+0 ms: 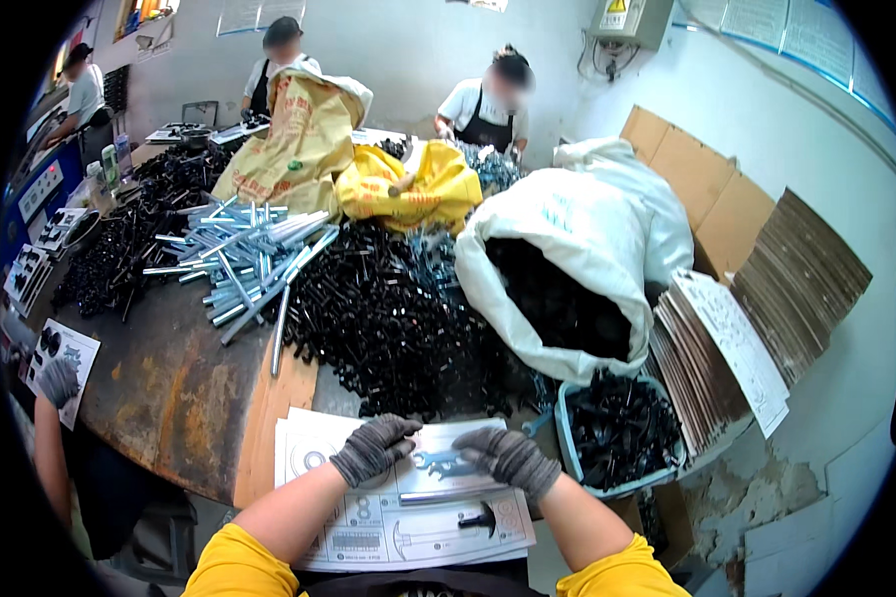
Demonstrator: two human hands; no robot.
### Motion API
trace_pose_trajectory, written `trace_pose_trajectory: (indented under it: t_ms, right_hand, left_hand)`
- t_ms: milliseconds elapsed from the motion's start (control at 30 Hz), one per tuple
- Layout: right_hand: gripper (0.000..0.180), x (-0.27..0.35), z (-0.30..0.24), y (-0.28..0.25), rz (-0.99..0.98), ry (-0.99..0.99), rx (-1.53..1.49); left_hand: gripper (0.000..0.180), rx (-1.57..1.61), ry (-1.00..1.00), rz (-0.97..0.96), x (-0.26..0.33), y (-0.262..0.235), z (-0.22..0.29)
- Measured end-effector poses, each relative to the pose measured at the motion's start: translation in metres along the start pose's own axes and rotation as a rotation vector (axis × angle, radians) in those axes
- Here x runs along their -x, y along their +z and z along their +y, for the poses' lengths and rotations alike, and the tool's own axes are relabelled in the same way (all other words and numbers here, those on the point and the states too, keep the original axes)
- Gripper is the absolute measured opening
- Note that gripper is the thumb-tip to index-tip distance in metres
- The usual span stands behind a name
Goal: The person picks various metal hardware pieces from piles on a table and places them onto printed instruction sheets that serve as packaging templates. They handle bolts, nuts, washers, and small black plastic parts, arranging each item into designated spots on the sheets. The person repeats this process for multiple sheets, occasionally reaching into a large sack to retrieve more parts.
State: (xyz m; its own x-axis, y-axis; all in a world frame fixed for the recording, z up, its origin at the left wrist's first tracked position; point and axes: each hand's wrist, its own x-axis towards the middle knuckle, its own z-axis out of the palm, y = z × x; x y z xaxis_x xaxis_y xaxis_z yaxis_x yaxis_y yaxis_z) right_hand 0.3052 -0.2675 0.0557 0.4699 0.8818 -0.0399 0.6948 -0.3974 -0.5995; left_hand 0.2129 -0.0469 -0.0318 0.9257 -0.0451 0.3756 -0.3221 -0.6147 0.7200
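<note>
Both my hands wear grey knitted gloves and hover over printed sheets (343, 512) at the table's near edge. My left hand (376, 450) is open, fingers bent loosely beside the jaw ends of open-end wrenches (434, 463). Over the other end of these wrenches is my right hand (513, 460), its fingers apart; whether it touches them is hard to tell. Just below the hands a silver metal tube (452, 496) lies across the sheet. A small black T-shaped part (481, 519) rests on the printed drawings, nearer to me.
A heap of black metal parts (383, 318) lies ahead, silver tubes (239, 249) to its left. Right stand a bin (564, 428) of black parts, an open white sack (528, 224) and stacked cardboard (801, 284). A co-worker's gloved hand (58, 381) is at left; other people work behind.
</note>
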Motion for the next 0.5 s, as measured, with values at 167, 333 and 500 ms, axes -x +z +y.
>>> trace_pose_trajectory:
  t_ms: [167, 333, 500]
  right_hand:
    - [0.033, -0.009, -0.078, -0.012, -0.353, -0.173, -0.803]
    - [0.041, -0.040, -0.114, -0.021, -0.534, -0.245, 0.118]
    - [0.025, -0.045, -0.114, -0.055, -0.300, -0.121, -0.464]
  left_hand:
    - [0.030, 0.167, -0.107, 0.044, 0.007, -0.003, -0.008]
    - [0.030, 0.144, -0.099, 0.024, 0.007, 0.001, -0.006]
    - [0.030, 0.211, -0.192, -0.049, 0.006, -0.015, -0.001]
